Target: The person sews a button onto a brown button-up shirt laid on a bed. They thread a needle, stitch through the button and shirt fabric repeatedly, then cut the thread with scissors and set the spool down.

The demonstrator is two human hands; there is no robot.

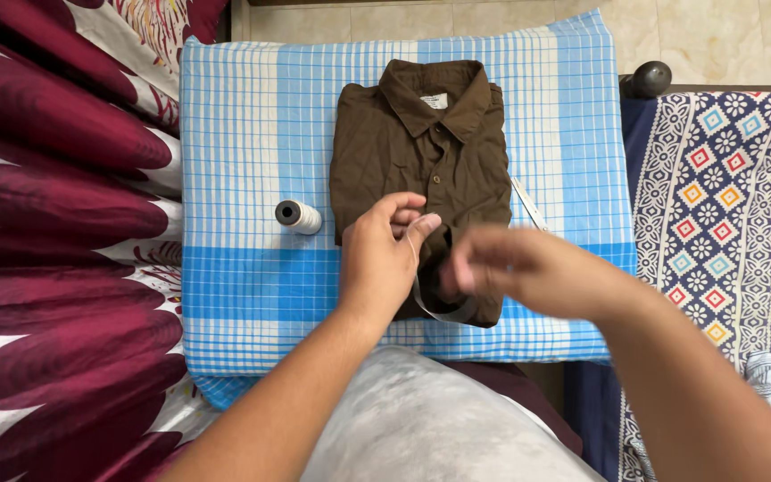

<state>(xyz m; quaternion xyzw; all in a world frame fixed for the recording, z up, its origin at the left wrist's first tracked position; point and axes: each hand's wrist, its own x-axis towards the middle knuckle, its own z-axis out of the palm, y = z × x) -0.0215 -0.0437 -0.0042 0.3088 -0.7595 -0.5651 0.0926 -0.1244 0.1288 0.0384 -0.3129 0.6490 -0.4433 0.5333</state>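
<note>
While both hands hover over the near edge of a folded brown shirt [421, 152], the left hand [384, 259] has its thumb and forefinger pinched together on a thin pale thread [413, 252]. Right hand [528, 268] is motion-blurred just right of it; cannot tell whether its fingers are closed. A dark curved strip [443, 312] loops below the left hand, against the shirt's near hem. Shirt lies collar-far on a blue-and-white checked cloth [252, 134]. White thread spool [298, 216] rests left of the shirt. Pale scissors [528, 207] peek out at the shirt's right edge.
</note>
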